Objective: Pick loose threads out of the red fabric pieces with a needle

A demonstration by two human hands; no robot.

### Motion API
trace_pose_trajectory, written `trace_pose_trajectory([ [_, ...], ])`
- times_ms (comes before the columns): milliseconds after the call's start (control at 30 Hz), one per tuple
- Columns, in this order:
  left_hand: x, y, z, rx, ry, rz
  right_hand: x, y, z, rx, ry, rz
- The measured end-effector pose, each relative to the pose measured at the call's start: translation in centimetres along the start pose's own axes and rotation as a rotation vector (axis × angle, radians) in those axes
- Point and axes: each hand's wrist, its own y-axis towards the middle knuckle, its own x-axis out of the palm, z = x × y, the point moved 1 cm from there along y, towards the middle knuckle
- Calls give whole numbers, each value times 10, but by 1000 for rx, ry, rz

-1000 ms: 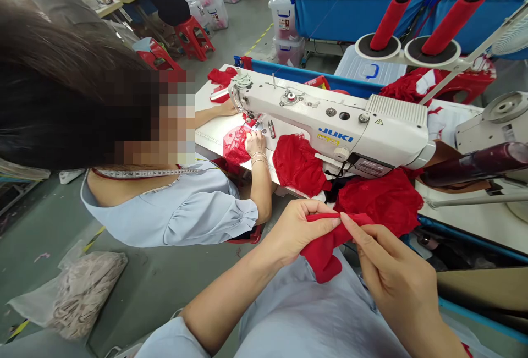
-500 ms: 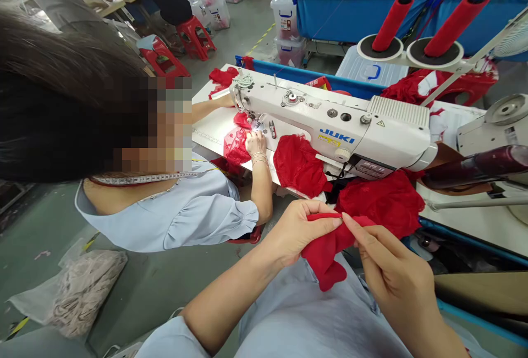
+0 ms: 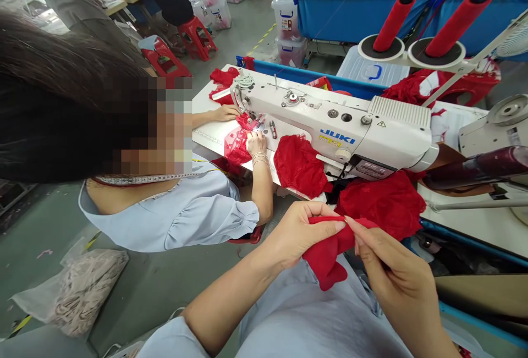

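Observation:
A small piece of red fabric (image 3: 325,262) hangs between both my hands, low in the middle of the view. My left hand (image 3: 295,234) is closed on its upper left edge, thumb and forefinger pinching. My right hand (image 3: 396,275) pinches the same top edge from the right, fingertips almost meeting the left ones. Just beyond lies a heap of red lace (image 3: 381,201) at the table's near edge.
A co-worker in a light blue top sits at left, both hands feeding red lace (image 3: 237,146) under a white Juki sewing machine (image 3: 342,124). Another red pile (image 3: 299,163) lies beside it. Two red thread cones (image 3: 457,20) stand at right. A plastic bag (image 3: 78,289) lies on the floor.
My hands and the red piece have barely shifted, a little lower and right. The co-worker's far hand has moved closer to the needle.

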Motion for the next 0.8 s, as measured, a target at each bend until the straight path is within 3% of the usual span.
trace_pose_trajectory([
  [133, 1, -1, 1, -31, -23, -10, 1, -5, 5, 177, 145, -18],
  [233, 0, 0, 0, -47, -50, -16, 0, -6, 7, 215, 182, -21],
  [500, 0, 0, -1, -29, -30, 13, -5, 4, -4, -13, -13, -38],
  [800, 1, -2, 1, 60, 88, 13, -8, 3, -1, -117, -235, -47],
])
